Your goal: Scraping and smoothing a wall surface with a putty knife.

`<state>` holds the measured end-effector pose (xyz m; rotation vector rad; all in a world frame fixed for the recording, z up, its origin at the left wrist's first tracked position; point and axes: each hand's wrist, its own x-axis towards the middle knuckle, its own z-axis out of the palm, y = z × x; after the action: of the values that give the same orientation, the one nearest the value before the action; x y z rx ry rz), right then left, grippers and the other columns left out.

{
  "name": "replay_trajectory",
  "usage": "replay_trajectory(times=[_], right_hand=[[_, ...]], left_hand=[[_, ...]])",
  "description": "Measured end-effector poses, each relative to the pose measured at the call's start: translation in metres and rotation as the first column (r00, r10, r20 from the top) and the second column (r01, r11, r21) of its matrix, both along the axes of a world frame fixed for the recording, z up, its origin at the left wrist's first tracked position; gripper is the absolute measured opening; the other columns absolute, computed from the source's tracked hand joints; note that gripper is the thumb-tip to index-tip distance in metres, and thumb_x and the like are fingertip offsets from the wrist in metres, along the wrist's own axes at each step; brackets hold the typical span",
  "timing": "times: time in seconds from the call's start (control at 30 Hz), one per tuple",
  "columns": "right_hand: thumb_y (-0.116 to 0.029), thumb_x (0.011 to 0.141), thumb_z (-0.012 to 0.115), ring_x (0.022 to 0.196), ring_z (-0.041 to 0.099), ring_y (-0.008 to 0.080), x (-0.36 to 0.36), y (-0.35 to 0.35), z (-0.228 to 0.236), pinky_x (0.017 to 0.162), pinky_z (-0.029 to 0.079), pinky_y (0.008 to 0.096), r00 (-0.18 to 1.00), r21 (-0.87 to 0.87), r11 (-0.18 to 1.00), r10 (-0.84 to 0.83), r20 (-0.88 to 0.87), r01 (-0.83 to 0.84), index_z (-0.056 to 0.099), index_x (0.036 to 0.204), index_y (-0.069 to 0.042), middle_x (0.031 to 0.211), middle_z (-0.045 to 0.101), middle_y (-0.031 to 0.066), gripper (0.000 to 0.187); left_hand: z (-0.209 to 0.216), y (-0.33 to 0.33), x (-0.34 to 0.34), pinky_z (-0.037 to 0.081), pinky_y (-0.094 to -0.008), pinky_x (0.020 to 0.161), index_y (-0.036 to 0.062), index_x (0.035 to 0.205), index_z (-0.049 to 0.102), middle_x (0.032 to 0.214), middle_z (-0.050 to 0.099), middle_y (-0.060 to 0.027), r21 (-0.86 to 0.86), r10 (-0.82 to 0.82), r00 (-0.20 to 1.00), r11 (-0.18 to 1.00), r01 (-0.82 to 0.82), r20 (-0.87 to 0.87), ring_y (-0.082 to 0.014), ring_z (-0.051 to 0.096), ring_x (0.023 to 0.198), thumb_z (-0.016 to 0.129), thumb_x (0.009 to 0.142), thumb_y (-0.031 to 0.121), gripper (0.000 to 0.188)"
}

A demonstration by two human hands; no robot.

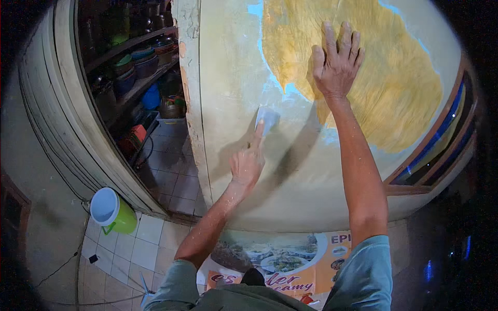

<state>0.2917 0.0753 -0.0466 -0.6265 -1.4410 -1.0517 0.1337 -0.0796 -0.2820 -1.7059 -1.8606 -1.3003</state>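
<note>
My left hand (246, 165) is closed around a flat scraper (267, 115), its forefinger stretched along the tool. The scraper's pale blade lies close against the painted wall (223, 62), below the lower left edge of a large yellow-brown patch (399, 93). Light blue traces border this patch. My right hand (339, 67) rests on the patch with its fingers spread, holding nothing. White specks dot both forearms.
A doorway on the left opens to shelves (140, 85) stacked with bowls and pots. A green bucket (123, 216) stands on the tiled floor (148, 249). A printed banner (233, 280) lies at my feet. To the right is a wood-framed window (399, 179).
</note>
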Motion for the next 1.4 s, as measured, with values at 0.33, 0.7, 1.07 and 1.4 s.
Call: replay_trajectory(times=[0.33, 0.7, 1.07, 1.4], right_hand=[[-0.045, 0.098, 0.058, 0.150, 0.033, 0.0423, 0.001, 0.000, 0.002, 0.118, 0.025, 0.0657, 0.999, 0.018, 0.999, 0.035, 0.002, -0.035, 0.052, 0.153, -0.033, 0.164, 0.038, 0.0130, 0.056], [-0.046, 0.098, 0.058, 0.149, 0.034, 0.0429, 0.000, 0.000, 0.001, 0.119, 0.026, 0.0649, 1.000, 0.019, 1.000, 0.015, -0.005, -0.015, 0.053, 0.152, -0.033, 0.163, 0.039, 0.0134, 0.056], [-0.047, 0.098, 0.057, 0.150, 0.034, 0.0421, 0.000, 0.003, 0.000, 0.120, 0.024, 0.0647, 0.998, 0.021, 0.998, 0.056, -0.015, -0.055, 0.053, 0.152, -0.035, 0.162, 0.042, 0.0135, 0.055], [-0.046, 0.103, 0.051, 0.152, 0.030, 0.0425, -0.003, -0.003, 0.001, 0.120, 0.023, 0.0637, 0.996, 0.025, 0.996, 0.085, 0.003, -0.085, 0.050, 0.155, -0.032, 0.164, 0.038, 0.0150, 0.054]], left_hand=[[0.108, 0.001, -0.013, 0.051, -0.0511, 0.053, 0.0165, 0.157, 0.044, 0.076, 0.069, -0.0226, 0.197, 0.125, 0.991, 0.974, -0.113, -0.053, -0.0396, 0.063, 0.054, 0.058, 0.104, 0.023, 0.055], [0.133, 0.011, -0.035, 0.046, -0.0538, 0.052, 0.0189, 0.156, 0.048, 0.068, 0.063, -0.0232, 0.290, 0.164, 0.986, 0.946, -0.149, -0.028, -0.0379, 0.062, 0.055, 0.058, 0.102, 0.017, 0.055], [0.048, -0.022, -0.042, 0.054, -0.0505, 0.063, 0.0156, 0.155, 0.048, 0.092, 0.073, -0.0223, 0.017, 0.124, 0.984, 0.992, -0.128, 0.125, -0.0404, 0.069, 0.070, 0.062, 0.101, 0.015, 0.056], [0.158, 0.000, -0.095, 0.052, -0.0532, 0.060, 0.0268, 0.151, 0.055, 0.089, 0.071, -0.0269, 0.366, 0.235, 0.971, 0.907, -0.207, -0.034, -0.0455, 0.066, 0.066, 0.057, 0.105, 0.025, 0.046]])
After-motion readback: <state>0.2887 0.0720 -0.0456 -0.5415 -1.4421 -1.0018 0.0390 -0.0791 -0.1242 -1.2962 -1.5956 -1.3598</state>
